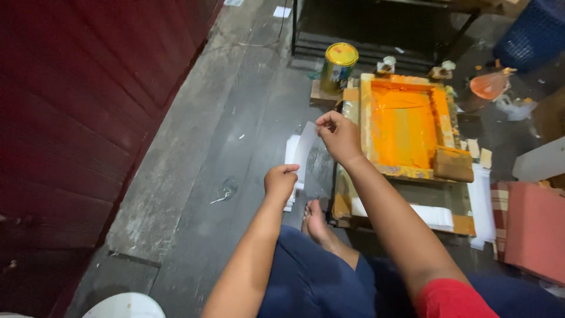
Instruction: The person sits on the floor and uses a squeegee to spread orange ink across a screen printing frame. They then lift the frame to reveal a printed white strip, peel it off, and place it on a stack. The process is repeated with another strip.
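Note:
My right hand (340,137) pinches the top corner of a thin white sheet (304,148), held up above a stack of white sheets (291,154) on the floor. My left hand (280,181) is closed on the lower edge of the same sheet. Just right of my right hand lies a wooden screen-printing frame (366,118) coated in orange ink, with a wooden squeegee (453,164) resting at its near right corner. My bare foot (314,222) rests on the floor under my arms.
A yellow-lidded tin can (338,67) stands behind the frame. More white sheets (434,215) lie in front of and right of the frame. A dark red wall (76,106) runs along the left. A blue basket (532,32) and a red cushion (535,227) sit at the right.

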